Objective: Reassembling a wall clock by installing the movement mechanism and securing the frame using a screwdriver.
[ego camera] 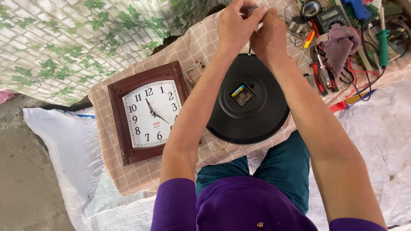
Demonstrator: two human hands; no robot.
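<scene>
A round black wall clock (pixel 250 107) lies face down on the checked cloth, its small movement with a battery showing at the middle. Above its far edge my left hand (pixel 237 23) and my right hand (pixel 267 36) are pressed together around a thin metal tool (pixel 249 50) whose tip points down at the clock's rim. What else the fingers hold is hidden. A square brown wall clock (pixel 147 112) lies face up to the left, apart from both hands.
A heap of tools fills the far right: red-handled pliers (pixel 319 72), a screwdriver (pixel 307 42), a black multimeter (pixel 332 17), a purple rag (pixel 340 42), wires and a green-handled tool (pixel 383 45). White plastic sheeting (pixel 64 145) covers the ground around the low table (pixel 141 175).
</scene>
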